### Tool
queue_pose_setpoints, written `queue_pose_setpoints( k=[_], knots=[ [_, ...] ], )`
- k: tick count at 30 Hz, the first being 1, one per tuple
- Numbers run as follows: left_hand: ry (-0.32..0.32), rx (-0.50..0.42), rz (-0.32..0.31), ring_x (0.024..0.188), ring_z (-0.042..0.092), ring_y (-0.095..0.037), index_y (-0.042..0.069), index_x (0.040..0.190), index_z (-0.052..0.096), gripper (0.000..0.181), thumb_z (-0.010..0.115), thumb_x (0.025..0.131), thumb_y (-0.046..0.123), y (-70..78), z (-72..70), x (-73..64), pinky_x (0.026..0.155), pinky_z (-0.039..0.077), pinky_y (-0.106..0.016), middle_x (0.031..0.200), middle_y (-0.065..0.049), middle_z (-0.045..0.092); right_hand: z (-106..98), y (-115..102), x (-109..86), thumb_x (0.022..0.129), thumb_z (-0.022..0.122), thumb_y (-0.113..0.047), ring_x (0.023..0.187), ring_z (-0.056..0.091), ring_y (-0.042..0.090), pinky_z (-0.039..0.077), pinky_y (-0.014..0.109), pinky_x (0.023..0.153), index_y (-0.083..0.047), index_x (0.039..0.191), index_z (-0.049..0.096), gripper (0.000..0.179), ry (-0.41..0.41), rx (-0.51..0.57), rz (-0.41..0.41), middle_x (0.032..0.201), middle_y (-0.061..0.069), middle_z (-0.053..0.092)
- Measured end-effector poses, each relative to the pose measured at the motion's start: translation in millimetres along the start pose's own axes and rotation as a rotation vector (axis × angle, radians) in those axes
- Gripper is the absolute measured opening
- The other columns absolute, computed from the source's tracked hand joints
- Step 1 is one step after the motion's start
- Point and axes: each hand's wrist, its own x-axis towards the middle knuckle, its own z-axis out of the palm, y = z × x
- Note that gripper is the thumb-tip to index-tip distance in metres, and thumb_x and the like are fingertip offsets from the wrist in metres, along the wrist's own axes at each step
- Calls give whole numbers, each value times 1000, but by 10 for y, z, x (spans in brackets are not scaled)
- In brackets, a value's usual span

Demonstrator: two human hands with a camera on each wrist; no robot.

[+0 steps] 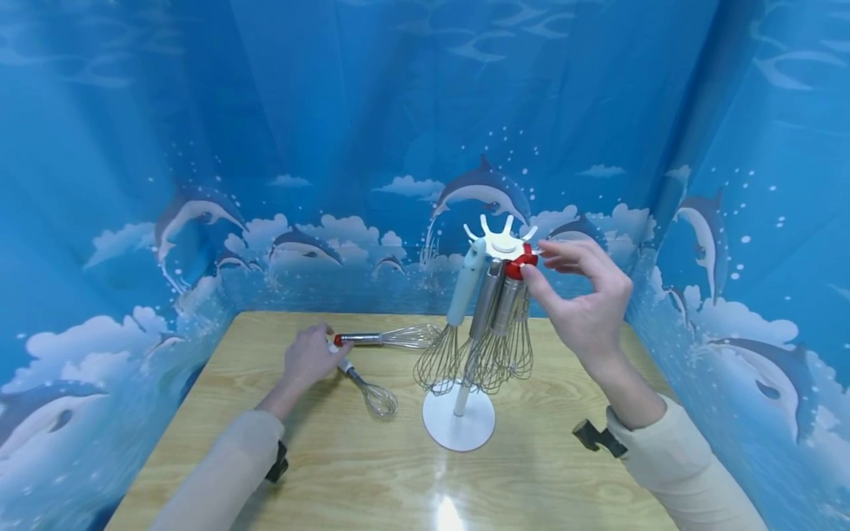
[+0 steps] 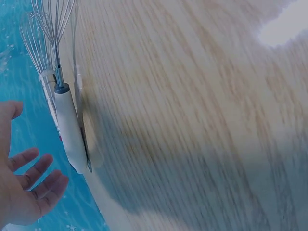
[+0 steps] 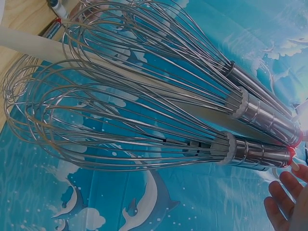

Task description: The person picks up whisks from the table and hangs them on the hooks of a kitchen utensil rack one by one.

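Your right grip (image 1: 587, 306) is touching a red-capped whisk (image 1: 508, 304) hanging on the stand (image 1: 460, 429), at right; I cannot tell if it is pinching. Your left grip (image 1: 308, 354) is holding its fingers spread beside the white whisk (image 2: 71, 130), left on the tabletop (image 1: 372, 472).

Behind and beside the wood-grain table (image 1: 358, 472), blue dolphin-printed sheets (image 1: 319, 133) are hung, while glare (image 1: 448, 514) is reflected off its top.

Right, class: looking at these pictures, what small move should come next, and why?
I'd probably close the left hand on the white whisk: the hand is open beside it, that whisk lies on the table, and the rack, where other whisks hang, has bare hooks.
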Motion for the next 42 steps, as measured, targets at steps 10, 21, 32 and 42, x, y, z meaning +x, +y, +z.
queue_pose_setpoints(
  k=[10,21,32,42],
  knots=[
    [-39,12,33,103,64,-38,3,129,64,66,73,90,56,-72,34,9,77,57,-50,113,-21,68,-2,0,0,83,83,-8,92,68,-10,57,13,85,2,110,79,29,5,4,2,102,24,77],
    [-50,40,65,95,62,-33,3,127,66,66,72,91,59,-134,104,23,72,52,-42,107,-19,67,-5,-2,-3,83,83,-8,91,69,-7,57,13,85,0,111,80,29,3,2,5,102,24,77],
    [-71,58,65,94,60,-33,3,129,66,69,71,91,60,-156,159,8,68,48,-39,109,-20,66,-5,-2,-8,83,83,-9,90,71,-1,57,13,85,0,111,80,29,-3,-2,5,102,22,77],
    [-101,67,51,100,60,-34,4,124,68,62,72,91,58,-154,161,-34,77,53,-48,111,-20,65,-4,2,-9,84,83,-9,90,71,-3,57,14,85,-2,111,80,29,-8,4,2,101,22,77]
  ],
)
